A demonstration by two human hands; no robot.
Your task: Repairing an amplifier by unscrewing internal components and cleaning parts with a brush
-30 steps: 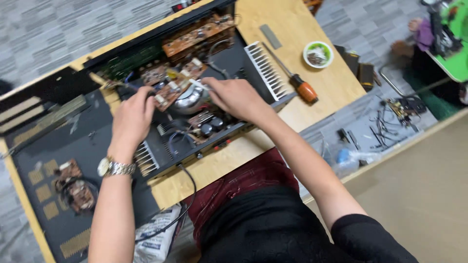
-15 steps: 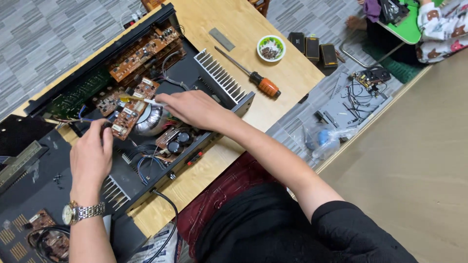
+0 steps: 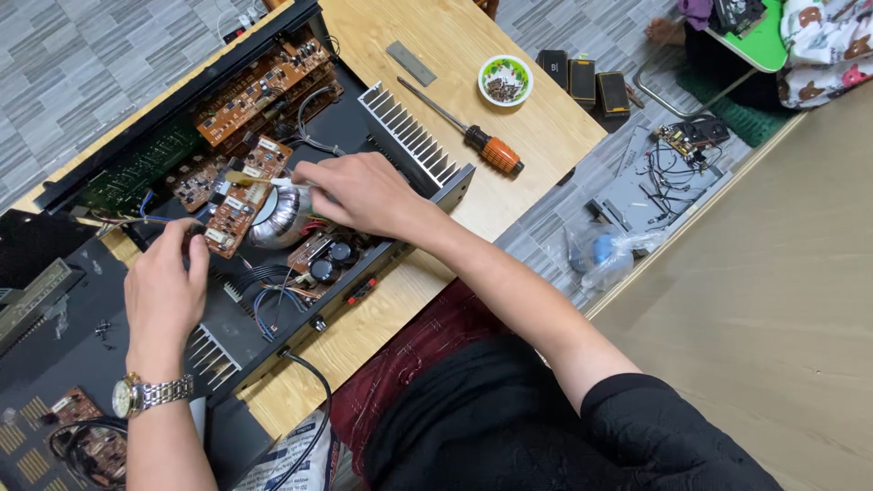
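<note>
Amplifier chassis [image 3: 136, 173], black metal with brown circuit boards and a shiny toroidal transformer [image 3: 277, 223], at frame centre-left on the wooden desk [image 3: 473, 55]; right hand [image 3: 359, 193], grip pinching a small brush [image 3: 259, 180]; left hand [image 3: 165, 291], grip curled on the chassis edge.

We see the open black metal amplifier chassis [image 3: 136, 164] lying on the light wooden table [image 3: 455, 55]. Right of its finned aluminium heat sink [image 3: 409, 136] lies the orange-handled screwdriver [image 3: 468, 132], the small round bowl [image 3: 506, 80] behind it.
</note>
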